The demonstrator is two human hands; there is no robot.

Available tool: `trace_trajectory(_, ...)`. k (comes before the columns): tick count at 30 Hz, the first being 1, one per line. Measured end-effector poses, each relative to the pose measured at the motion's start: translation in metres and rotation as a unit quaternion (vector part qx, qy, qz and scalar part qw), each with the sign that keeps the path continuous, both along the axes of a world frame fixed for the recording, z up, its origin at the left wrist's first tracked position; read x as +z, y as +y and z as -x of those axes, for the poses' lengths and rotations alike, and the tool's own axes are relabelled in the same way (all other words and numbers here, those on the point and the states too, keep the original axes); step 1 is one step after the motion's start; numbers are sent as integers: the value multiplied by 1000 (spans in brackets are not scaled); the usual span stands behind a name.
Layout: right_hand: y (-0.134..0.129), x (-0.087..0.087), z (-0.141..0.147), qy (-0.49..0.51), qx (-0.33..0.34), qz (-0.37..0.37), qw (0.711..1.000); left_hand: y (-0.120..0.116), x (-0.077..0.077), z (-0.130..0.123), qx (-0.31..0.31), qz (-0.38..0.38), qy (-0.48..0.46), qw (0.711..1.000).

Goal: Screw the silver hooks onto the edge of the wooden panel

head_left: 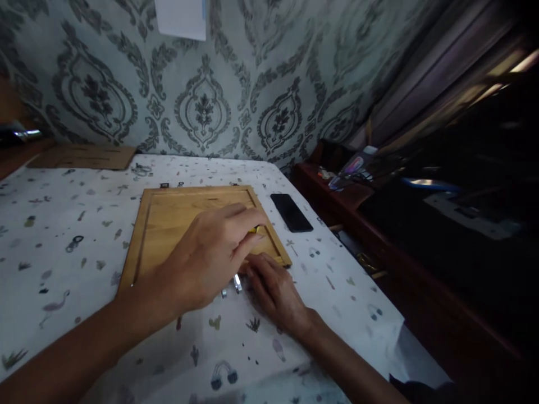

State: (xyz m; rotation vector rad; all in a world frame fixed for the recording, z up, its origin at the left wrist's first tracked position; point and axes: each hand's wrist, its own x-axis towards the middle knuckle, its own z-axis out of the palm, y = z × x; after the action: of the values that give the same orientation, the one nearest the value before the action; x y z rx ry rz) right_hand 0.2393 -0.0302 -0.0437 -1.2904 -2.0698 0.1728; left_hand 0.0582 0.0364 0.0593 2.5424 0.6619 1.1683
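A framed wooden panel (pixel 177 216) lies flat on the table. Over its front right part, my left hand (pixel 213 247) is closed around a small yellow and dark thing (pixel 255 229), mostly hidden by the fingers, so its kind does not show. Lower and to the right, my right hand (pixel 273 286) has its fingers curled together at the panel's front edge; whatever they pinch is covered. Just left of those fingers, a shiny metal piece (pixel 238 283) sticks out from the panel's front edge, with a smaller metal bit (pixel 224 293) beside it.
A black phone (pixel 291 212) lies right of the panel. The table has a white printed cloth (pixel 96 224), with flattened cardboard (pixel 82 156) at the back left. Right of the table, a dark red ledge (pixel 337 193) carries a clear bottle (pixel 353 167). Patterned wallpaper closes off the back.
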Motion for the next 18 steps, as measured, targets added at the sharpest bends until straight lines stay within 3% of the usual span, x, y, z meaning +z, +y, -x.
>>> trace_trajectory(18, -1, -1, 0, 3, 4, -11, 1000, -2, 1, 0, -13, 3, -12, 1000)
